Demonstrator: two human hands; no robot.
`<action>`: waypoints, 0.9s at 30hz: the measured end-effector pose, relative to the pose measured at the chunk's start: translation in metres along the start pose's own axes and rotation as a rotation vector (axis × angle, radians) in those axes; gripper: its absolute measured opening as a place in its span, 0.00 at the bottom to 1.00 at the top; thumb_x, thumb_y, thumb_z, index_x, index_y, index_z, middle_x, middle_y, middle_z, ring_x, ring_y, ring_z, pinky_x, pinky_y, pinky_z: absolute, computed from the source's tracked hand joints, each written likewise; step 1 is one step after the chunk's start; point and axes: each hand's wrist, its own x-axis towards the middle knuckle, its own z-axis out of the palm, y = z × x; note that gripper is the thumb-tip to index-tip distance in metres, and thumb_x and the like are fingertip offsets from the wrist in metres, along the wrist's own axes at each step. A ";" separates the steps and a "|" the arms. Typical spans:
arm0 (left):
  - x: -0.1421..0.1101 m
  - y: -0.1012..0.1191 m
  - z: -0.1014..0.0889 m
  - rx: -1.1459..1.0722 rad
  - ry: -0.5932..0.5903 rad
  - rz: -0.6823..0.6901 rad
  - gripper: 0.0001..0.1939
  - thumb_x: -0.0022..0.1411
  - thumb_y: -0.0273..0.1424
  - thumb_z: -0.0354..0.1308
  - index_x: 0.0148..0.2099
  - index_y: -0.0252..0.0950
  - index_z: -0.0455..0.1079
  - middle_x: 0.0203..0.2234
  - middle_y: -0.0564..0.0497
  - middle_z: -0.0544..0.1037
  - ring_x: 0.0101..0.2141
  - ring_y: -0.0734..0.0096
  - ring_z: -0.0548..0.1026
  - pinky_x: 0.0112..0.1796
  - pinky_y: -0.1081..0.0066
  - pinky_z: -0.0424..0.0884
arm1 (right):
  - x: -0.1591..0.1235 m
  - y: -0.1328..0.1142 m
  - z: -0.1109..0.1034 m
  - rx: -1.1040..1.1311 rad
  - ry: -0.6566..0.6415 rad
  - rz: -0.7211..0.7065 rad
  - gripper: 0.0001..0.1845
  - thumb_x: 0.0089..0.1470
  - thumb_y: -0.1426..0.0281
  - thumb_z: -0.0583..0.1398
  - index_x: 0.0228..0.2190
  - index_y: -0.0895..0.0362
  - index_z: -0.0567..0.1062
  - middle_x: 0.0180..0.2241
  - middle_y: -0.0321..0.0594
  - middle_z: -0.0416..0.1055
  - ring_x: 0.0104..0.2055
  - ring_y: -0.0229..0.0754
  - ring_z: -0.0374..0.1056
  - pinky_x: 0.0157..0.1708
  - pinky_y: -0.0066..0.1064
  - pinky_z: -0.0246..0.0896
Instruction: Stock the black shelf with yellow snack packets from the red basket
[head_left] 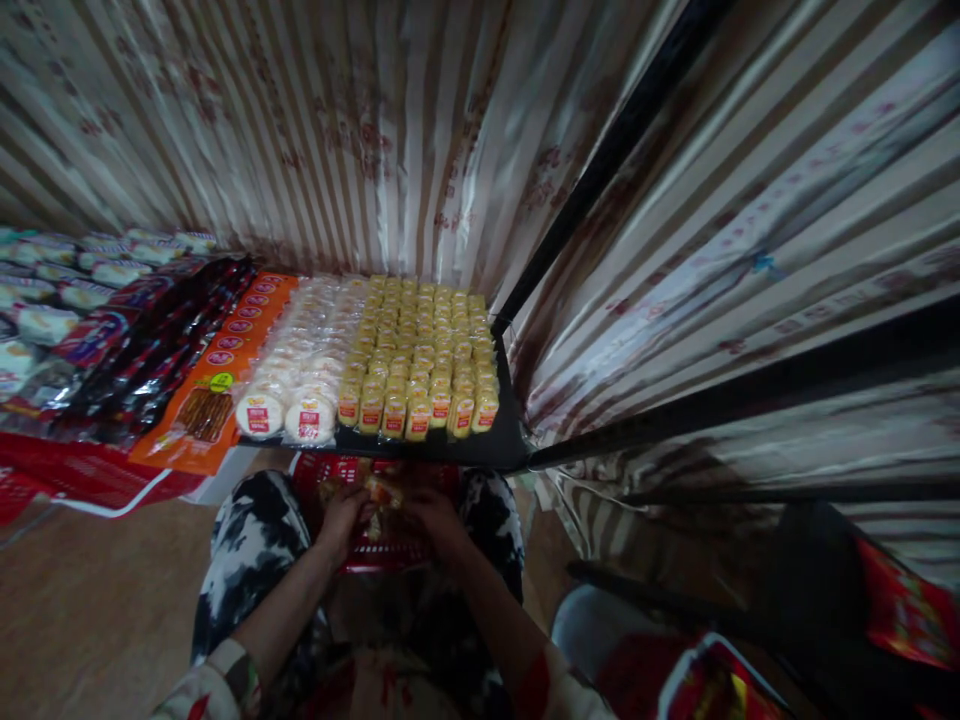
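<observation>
Both of my hands reach down into a red plastic basket (330,472) that rests on my lap, under the front edge of a black shelf (502,440). My left hand (341,517) and my right hand (435,520) curl their fingers around small wrapped snack packets (379,492) in the basket. On the shelf above stand rows of small yellow packaged snacks (420,360), and beside them on the left lie stacks of round white wrapped cakes (300,370).
Orange packets (225,380) and dark red wrapped goods (150,350) lie further left, with pale packets (67,290) beyond. A striped curtain (337,130) hangs behind. Black shelf bars (615,140) run up the right. Red packaging (712,680) sits low right. Brown floor (90,600) lies left.
</observation>
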 end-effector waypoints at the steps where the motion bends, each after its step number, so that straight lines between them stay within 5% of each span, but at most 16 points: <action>1: -0.006 0.004 -0.002 -0.035 -0.030 0.007 0.06 0.50 0.28 0.59 0.32 0.32 0.69 0.22 0.52 0.76 0.23 0.76 0.74 0.26 0.77 0.70 | -0.006 -0.003 -0.002 0.014 0.006 -0.011 0.09 0.32 0.68 0.63 0.21 0.58 0.72 0.13 0.29 0.65 0.17 0.33 0.60 0.21 0.26 0.56; 8: -0.050 0.035 -0.006 -0.194 -0.168 0.035 0.07 0.48 0.22 0.59 0.31 0.33 0.64 0.19 0.56 0.73 0.21 0.79 0.73 0.23 0.80 0.67 | -0.042 -0.028 -0.020 -0.092 0.006 -0.213 0.10 0.37 0.65 0.62 0.24 0.58 0.73 0.17 0.30 0.66 0.19 0.33 0.60 0.21 0.25 0.52; 16: -0.097 0.092 0.007 0.048 -0.317 0.325 0.15 0.47 0.31 0.61 0.39 0.33 0.66 0.20 0.56 0.73 0.19 0.79 0.70 0.20 0.79 0.63 | -0.075 -0.065 -0.036 -0.100 -0.040 -0.433 0.15 0.41 0.59 0.60 0.29 0.57 0.73 0.21 0.33 0.67 0.23 0.36 0.61 0.24 0.27 0.55; 23: -0.106 0.166 0.045 0.259 -0.325 0.524 0.14 0.49 0.29 0.57 0.41 0.33 0.67 0.21 0.55 0.73 0.22 0.73 0.73 0.22 0.76 0.67 | -0.073 -0.111 -0.041 -0.073 0.054 -0.562 0.15 0.46 0.59 0.58 0.32 0.56 0.72 0.26 0.36 0.71 0.29 0.40 0.67 0.29 0.29 0.61; 27: -0.094 0.214 0.076 0.348 -0.325 0.684 0.14 0.51 0.27 0.56 0.43 0.33 0.68 0.24 0.53 0.75 0.25 0.72 0.75 0.25 0.76 0.69 | -0.050 -0.143 -0.054 -0.079 0.320 -0.776 0.21 0.51 0.57 0.53 0.40 0.58 0.72 0.37 0.43 0.73 0.40 0.44 0.69 0.42 0.33 0.63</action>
